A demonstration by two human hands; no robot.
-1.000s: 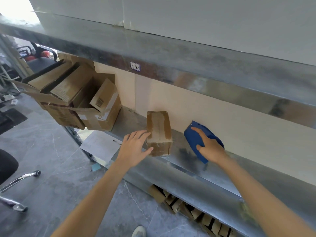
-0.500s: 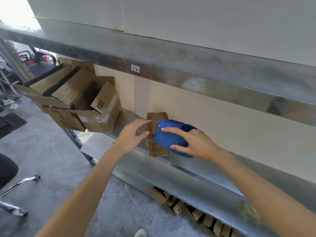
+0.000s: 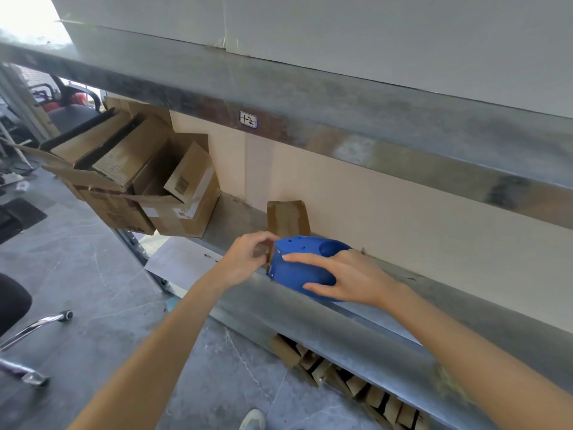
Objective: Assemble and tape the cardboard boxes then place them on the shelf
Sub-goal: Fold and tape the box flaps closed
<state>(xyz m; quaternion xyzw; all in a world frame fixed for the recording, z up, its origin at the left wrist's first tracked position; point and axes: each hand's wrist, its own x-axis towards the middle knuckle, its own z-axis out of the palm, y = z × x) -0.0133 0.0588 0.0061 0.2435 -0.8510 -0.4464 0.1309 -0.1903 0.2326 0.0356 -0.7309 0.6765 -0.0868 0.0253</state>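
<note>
A small taped cardboard box (image 3: 288,217) sits on the metal shelf (image 3: 310,308) against the beige back panel. My left hand (image 3: 245,259) grips its near left edge with curled fingers. A blue tape dispenser (image 3: 302,268) covers the box's near end, and my right hand (image 3: 344,279) holds it from the right with the fingers spread over its side. The front part of the box is hidden behind the dispenser.
Large open cardboard boxes (image 3: 139,184) crowd the shelf's left end. An upper shelf beam (image 3: 310,113) carries a small label. Folded cardboard pieces (image 3: 356,386) lie on the level below. A sheet of paper (image 3: 179,262) hangs at the shelf edge. A chair base (image 3: 34,333) stands on the floor at the left.
My right hand picked the blue dispenser up from the shelf on the right and carried it left onto the box. My left hand shifted from the box's side to gripping its near left edge.
</note>
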